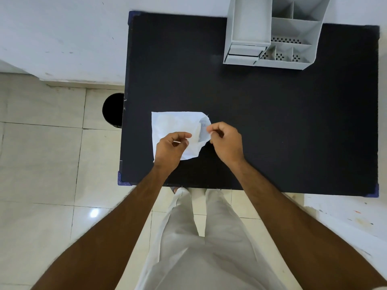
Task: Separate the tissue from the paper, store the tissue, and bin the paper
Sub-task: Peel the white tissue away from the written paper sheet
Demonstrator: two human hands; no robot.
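A white sheet of paper point(171, 124) lies on the left part of the black table point(272, 122), with a thin white tissue layer point(204, 130) curled up at its right edge. My right hand point(226, 143) pinches that lifted edge between thumb and fingers. My left hand point(170, 148) rests on the sheet's lower half, thumb and forefinger closed on a small bit of white. Where tissue ends and paper begins under my hands is hard to tell.
A grey plastic desk organiser point(270, 32) with several compartments and small drawers stands at the table's back right. A black round bin point(113, 109) sits on the tiled floor just left of the table. White walls lie beyond.
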